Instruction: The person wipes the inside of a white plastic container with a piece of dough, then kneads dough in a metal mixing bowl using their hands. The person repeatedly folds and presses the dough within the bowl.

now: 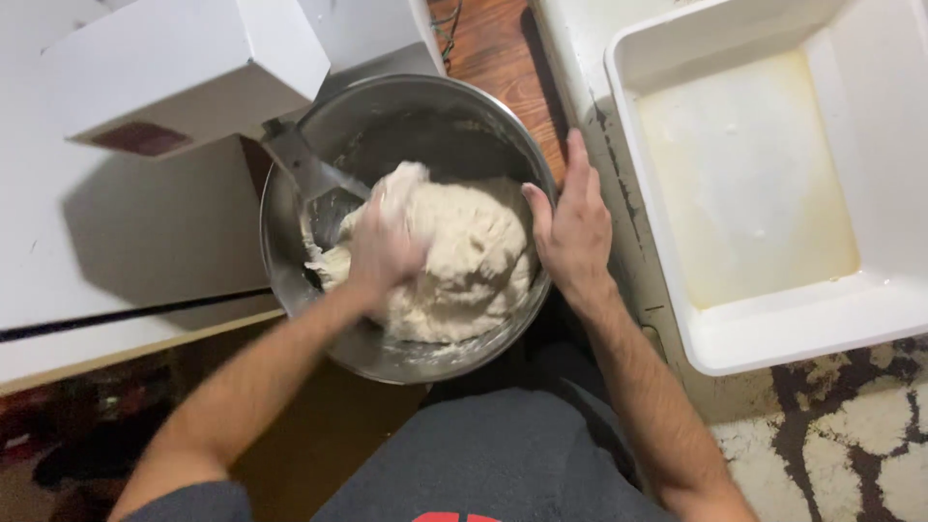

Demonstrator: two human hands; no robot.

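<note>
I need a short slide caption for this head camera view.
Left hand presses pale dough in a steel mixer bowl; right hand grips the rim.

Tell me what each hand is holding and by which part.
The left hand presses into the dough on its top left side. The right hand grips the steel bowl by its right rim.
</note>
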